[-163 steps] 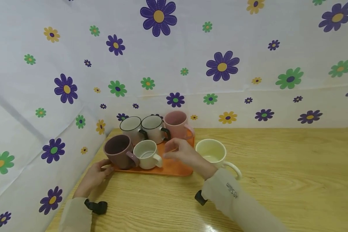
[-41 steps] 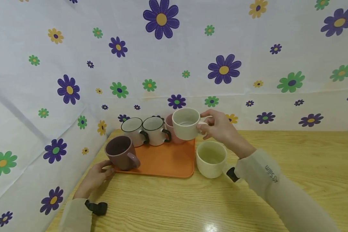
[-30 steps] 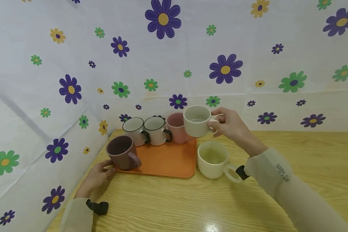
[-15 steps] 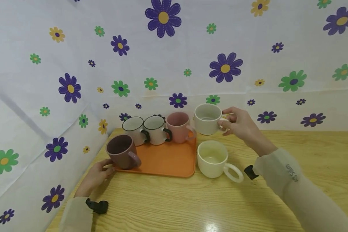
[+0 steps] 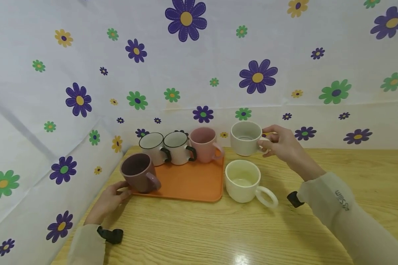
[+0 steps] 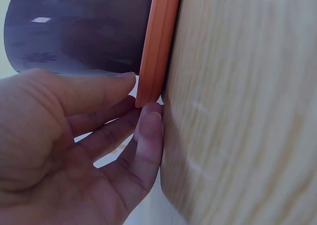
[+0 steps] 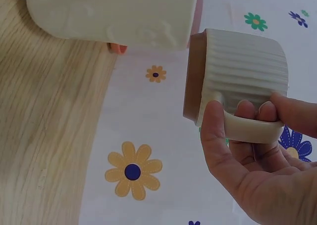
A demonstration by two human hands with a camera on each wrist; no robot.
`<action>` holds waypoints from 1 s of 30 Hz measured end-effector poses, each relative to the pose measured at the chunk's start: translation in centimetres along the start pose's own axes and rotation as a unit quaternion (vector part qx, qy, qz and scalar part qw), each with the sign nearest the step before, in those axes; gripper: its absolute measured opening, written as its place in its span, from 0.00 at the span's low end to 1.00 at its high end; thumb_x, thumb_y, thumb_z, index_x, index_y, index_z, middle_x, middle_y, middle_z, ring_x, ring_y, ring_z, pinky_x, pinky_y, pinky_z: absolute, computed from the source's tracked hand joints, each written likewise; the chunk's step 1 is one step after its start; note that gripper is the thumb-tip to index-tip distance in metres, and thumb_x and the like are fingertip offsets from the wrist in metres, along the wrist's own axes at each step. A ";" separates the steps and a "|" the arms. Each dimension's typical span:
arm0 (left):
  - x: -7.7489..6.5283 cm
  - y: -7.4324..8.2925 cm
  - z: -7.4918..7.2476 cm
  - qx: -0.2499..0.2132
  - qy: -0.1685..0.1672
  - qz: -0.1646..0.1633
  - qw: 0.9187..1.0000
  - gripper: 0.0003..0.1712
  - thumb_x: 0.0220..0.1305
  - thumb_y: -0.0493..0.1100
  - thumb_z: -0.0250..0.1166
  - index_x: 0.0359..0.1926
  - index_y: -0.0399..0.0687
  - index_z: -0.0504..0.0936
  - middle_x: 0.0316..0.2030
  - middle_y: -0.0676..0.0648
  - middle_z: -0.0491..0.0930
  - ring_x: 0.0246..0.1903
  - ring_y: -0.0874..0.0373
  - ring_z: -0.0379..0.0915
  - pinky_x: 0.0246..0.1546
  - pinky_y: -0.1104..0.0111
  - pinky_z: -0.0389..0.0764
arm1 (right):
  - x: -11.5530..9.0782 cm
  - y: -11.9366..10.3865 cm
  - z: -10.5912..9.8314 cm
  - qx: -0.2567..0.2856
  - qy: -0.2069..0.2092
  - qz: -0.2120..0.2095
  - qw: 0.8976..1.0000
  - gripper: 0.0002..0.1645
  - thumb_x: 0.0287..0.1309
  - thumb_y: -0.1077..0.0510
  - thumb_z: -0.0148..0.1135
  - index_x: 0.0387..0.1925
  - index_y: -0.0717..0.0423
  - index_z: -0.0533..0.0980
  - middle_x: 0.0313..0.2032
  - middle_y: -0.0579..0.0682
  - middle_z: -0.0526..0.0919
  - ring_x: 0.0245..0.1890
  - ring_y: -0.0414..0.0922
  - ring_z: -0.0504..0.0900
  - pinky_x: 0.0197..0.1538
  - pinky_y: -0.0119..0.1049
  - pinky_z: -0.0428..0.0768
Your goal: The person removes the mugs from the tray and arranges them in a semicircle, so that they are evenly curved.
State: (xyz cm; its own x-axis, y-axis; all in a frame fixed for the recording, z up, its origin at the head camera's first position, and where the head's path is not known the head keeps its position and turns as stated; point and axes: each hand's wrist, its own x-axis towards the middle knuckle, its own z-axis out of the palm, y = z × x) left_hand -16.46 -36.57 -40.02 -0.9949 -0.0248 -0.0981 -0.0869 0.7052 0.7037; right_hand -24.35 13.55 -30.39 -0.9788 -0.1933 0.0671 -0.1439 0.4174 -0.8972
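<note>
My right hand grips the handle of a small white ribbed mug and holds it upright in the air. In the right wrist view the mug shows a bare brown base, and fingers are hooked through its handle. A larger cream mug with a ring handle stands on the table below it. At the left, my left hand holds the near-left corner of the orange tray. Its thumb and fingers bracket the tray's edge in the left wrist view, close beside the dark purple mug.
Along the tray's back stand two white mugs with black rims and handles, and a pink mug to their right. The purple mug sits at the tray's front left. Flower-printed cloth walls border the wooden table behind and at left.
The small white mug has been lifted from the tray's front row and carried right, past the pink mug, then slightly lowered behind the cream mug. My left hand stays at the tray corner.
</note>
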 end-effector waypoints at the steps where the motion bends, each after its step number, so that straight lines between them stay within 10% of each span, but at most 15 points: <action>1: 0.0 0.0 0.0 0.001 0.000 0.001 1.000 0.29 0.75 0.38 0.58 0.70 0.25 0.65 0.63 0.26 0.71 0.54 0.37 0.78 0.45 0.58 0.80 | 0.0 0.1 0.0 -0.001 0.000 0.001 1.000 0.31 0.71 0.64 0.59 0.68 0.74 0.61 0.39 0.62 0.83 0.38 0.49 0.80 0.43 0.40 0.85; 30: 0.1 -0.2 -0.1 0.002 -0.004 -0.003 1.000 0.30 0.75 0.39 0.58 0.71 0.26 0.64 0.65 0.26 0.69 0.58 0.34 0.75 0.48 0.56 0.79 | -1.1 4.9 -0.1 0.034 0.004 0.010 0.999 0.28 0.70 0.68 0.58 0.64 0.78 0.62 0.29 0.53 0.81 0.32 0.42 0.80 0.40 0.39 0.85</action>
State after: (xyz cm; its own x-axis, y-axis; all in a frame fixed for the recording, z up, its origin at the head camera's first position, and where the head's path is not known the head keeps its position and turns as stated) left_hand -16.52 -36.79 -40.06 -0.9939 -0.0245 -0.1076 -0.0933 0.7074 0.7007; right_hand -24.00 15.84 -34.79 -0.9825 -0.1788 0.0529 -0.1154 0.3599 -0.9258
